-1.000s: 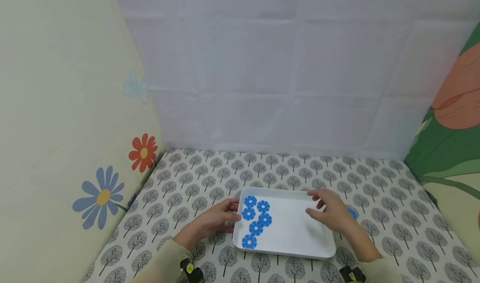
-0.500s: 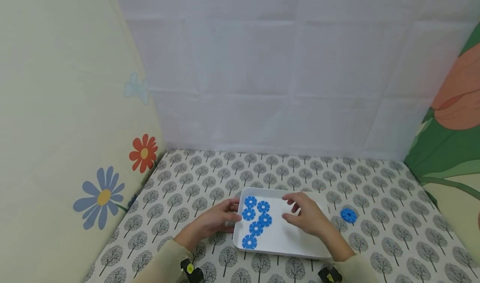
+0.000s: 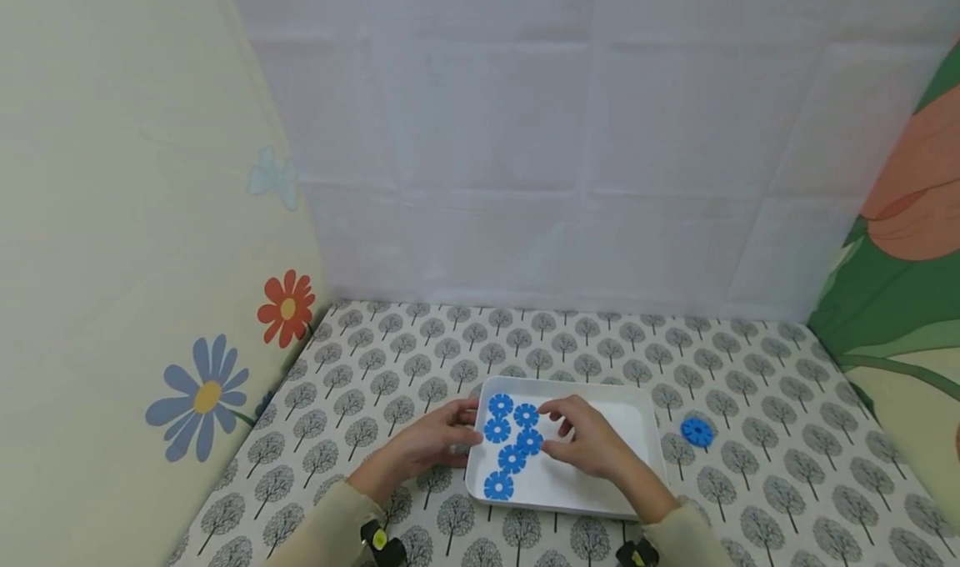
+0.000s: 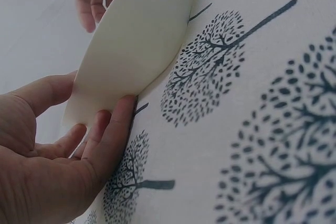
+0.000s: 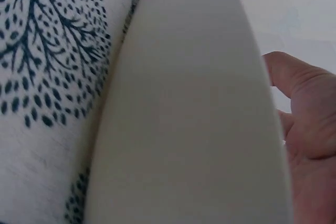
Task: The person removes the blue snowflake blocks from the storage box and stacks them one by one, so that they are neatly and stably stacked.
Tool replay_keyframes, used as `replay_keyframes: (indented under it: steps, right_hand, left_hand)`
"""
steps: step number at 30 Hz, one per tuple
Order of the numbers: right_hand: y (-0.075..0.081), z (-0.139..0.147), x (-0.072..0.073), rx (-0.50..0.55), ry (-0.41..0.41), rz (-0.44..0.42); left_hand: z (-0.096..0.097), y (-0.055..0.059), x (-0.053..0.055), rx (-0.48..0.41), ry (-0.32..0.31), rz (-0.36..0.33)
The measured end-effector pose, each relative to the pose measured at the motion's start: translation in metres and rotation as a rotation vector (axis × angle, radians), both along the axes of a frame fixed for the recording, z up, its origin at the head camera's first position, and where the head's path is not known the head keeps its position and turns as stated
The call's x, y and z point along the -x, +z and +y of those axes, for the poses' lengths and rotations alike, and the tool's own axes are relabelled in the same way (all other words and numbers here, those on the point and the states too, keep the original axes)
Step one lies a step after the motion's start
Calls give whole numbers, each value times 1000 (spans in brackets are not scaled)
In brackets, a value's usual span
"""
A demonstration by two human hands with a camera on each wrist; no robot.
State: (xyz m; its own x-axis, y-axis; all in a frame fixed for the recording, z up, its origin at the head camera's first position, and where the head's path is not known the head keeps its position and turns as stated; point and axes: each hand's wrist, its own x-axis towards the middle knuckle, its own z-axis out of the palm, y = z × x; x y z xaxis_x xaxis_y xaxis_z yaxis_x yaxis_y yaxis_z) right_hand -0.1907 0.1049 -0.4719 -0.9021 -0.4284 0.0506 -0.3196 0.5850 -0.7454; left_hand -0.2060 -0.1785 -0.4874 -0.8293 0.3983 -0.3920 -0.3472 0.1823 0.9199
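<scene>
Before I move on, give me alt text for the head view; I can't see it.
A person's right grip hovers over a white tray, close to blue notched discs at its left end; the left grip touches that end's edge. At least one more blue disc lies right of the tray on tree-print cloth.

The tray (image 3: pixel 628 413) can be entered from above, over a raised wall that runs all round. The left hand (image 3: pixel 431 440) blocks its left end, with blue discs (image 3: pixel 512 459) just inside. The right hand (image 3: pixel 588 444) fills the middle, its forearm crossing the near right corner; the far right corner is free. Tablecloth (image 3: pixel 783 408) gives passage behind the tray and rightward, around a lone blue disc (image 3: pixel 697 432).
</scene>
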Motion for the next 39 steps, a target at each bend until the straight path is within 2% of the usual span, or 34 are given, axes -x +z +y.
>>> replay_keyframes:
  steps: [6, 13, 24, 39]
  right_hand:
    - [-9, -8, -1, -19, 44, -16]
    - [-19, -14, -1, -66, 18, -62]
    - [-22, -24, 3, -143, 3, -84]
    - [-21, -29, 9, -170, -21, -130]
  left_hand:
    - [0, 1, 0, 9, 5, 1]
    - [1, 0, 0, 0, 5, -11]
    - [1, -1, 1, -7, 9, -14]
    - [0, -5, 3, -8, 2, -12]
